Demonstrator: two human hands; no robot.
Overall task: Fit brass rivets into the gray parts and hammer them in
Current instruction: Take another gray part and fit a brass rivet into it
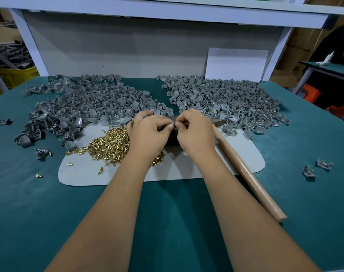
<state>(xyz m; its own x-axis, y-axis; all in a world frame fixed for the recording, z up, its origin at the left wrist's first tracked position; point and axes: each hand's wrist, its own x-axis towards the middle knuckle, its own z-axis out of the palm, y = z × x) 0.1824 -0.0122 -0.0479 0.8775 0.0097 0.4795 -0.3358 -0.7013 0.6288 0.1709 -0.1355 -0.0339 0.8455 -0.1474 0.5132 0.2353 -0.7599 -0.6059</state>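
Table surface (187, 222): plain teal green. Mat (187, 169) on it: pale grey, unpatterned. Left heap of parts (85, 103) and right heap of parts (226, 101): uniform mid grey; the right heap carries small brass-yellow specks. Rivets (110, 144), near left on the mat: shiny brass yellow. Hammer handle (251, 179), right: light tan wood. Far panel (128, 50): dull grey; frame posts (28, 42): white. Crate (16, 73), far left: yellow. Stool (309, 92), far right: orange

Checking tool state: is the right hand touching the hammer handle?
Apart. The head view shows the right hand raised at the centre, fingertips pinched against the left hand's; the hammer handle lies on the mat beside the right forearm.
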